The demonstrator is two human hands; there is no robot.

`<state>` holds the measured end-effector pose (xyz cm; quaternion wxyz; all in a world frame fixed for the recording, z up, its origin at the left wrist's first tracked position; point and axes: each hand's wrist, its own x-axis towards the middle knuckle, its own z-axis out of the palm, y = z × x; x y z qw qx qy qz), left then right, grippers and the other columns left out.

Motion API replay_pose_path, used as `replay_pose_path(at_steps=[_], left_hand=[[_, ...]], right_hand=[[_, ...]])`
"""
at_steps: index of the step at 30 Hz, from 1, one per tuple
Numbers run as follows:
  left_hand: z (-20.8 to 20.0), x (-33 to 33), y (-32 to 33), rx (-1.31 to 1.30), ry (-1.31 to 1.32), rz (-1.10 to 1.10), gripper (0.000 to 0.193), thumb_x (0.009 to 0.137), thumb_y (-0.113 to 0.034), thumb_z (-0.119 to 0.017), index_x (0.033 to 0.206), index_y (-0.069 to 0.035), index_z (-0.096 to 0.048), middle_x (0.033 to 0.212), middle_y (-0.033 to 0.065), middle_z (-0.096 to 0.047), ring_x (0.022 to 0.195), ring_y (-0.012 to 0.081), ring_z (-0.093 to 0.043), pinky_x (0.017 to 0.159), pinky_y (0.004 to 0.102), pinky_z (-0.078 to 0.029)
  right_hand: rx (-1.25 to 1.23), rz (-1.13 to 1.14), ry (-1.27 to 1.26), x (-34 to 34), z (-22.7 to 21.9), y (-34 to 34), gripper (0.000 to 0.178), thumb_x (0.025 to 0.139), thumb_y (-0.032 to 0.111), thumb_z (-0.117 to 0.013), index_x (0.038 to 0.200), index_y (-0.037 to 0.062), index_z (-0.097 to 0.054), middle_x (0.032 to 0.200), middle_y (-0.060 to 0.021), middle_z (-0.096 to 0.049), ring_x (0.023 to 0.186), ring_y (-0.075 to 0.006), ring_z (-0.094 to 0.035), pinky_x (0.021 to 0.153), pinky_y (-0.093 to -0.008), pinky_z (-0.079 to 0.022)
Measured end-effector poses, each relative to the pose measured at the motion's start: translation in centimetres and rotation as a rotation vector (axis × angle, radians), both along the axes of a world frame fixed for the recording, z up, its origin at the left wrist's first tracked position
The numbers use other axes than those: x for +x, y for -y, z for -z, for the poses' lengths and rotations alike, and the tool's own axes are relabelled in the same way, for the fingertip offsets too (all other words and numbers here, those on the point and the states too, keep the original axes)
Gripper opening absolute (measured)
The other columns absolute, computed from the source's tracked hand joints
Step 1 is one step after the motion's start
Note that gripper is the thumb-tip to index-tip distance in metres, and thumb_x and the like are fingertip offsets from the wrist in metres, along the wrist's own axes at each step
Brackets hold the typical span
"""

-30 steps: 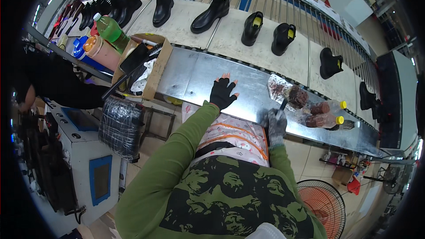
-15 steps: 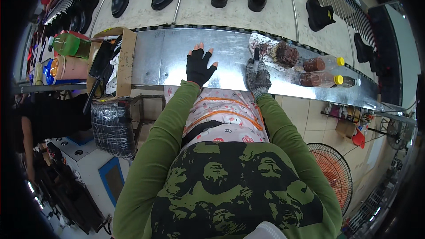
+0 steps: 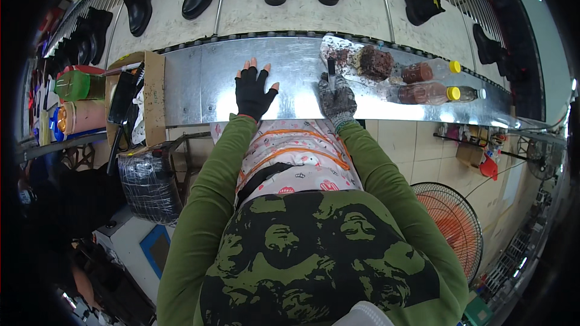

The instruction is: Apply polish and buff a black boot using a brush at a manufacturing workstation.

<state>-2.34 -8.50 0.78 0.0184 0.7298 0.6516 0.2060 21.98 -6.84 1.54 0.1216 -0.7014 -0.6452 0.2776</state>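
My left hand (image 3: 254, 92), in a black fingerless glove, lies flat on the metal ledge with its fingers spread and nothing in it. To its right my right hand (image 3: 338, 99), in a mottled grey glove, is closed around a slim black-ended tool (image 3: 331, 67) that points up and away. The tool's lower part is hidden, and I cannot tell its kind. Just beyond that hand is a stained white sheet (image 3: 330, 42) bearing a dark brown, sponge-like block (image 3: 376, 63). Yellow-capped clear bottles of brown liquid (image 3: 423, 93) lie to its right.
Beyond the ledge (image 3: 193, 84), several black boots (image 3: 138, 9) stand or lie on a pale conveyor (image 3: 254, 9). A cardboard box (image 3: 156, 96) holding black tools sits at left, beside a green container (image 3: 78, 85). An orange fan (image 3: 450, 223) is at lower right; a person in dark clothes at far left.
The view has swung slightly, so boots, box and bottles appear farther left. Both hands keep their poses on the ledge. The person at far left has shifted.
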Motion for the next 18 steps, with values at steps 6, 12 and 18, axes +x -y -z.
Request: replay_pose_path(at_steps=[6,12,18], left_hand=[[0.1,-0.2,0.3,0.014,-0.001,-0.014,0.056,0.077,-0.039,-0.064,0.125,-0.015,-0.052,0.135,0.0214,-0.04,0.126,0.0367,-0.037,0.102,0.0526,-0.028],[-0.1,0.2,0.1,0.008,0.046,0.013,0.056,0.077,-0.039,-0.064,0.127,-0.017,-0.051,0.136,0.0221,-0.037,0.127,0.0383,-0.034,0.103,0.0534,-0.026],[1.2,2.0,-2.4,0.065,0.037,0.107,0.056,0.076,-0.041,-0.064,0.126,-0.02,-0.052,0.141,0.0237,-0.028,0.13,0.0425,-0.027,0.104,0.0578,-0.021]], right_hand=[[-0.051,0.333,-0.769,-0.9,-0.8,1.0,0.028,0.087,0.033,-0.059,0.104,0.0103,-0.056,0.079,-0.0067,-0.061,0.061,-0.0201,-0.059,0.054,-0.0366,-0.049],[-0.227,0.656,-1.398,1.9,-0.8,6.4,0.016,0.089,0.016,-0.058,0.103,0.0086,-0.056,0.076,-0.0004,-0.055,0.056,-0.0107,-0.05,0.046,-0.0258,-0.043],[-0.16,0.478,-1.044,2.2,-3.4,6.0,0.016,0.089,0.012,-0.056,0.103,0.004,-0.055,0.083,-0.0041,-0.061,0.057,-0.0111,-0.052,0.05,-0.0254,-0.048]])
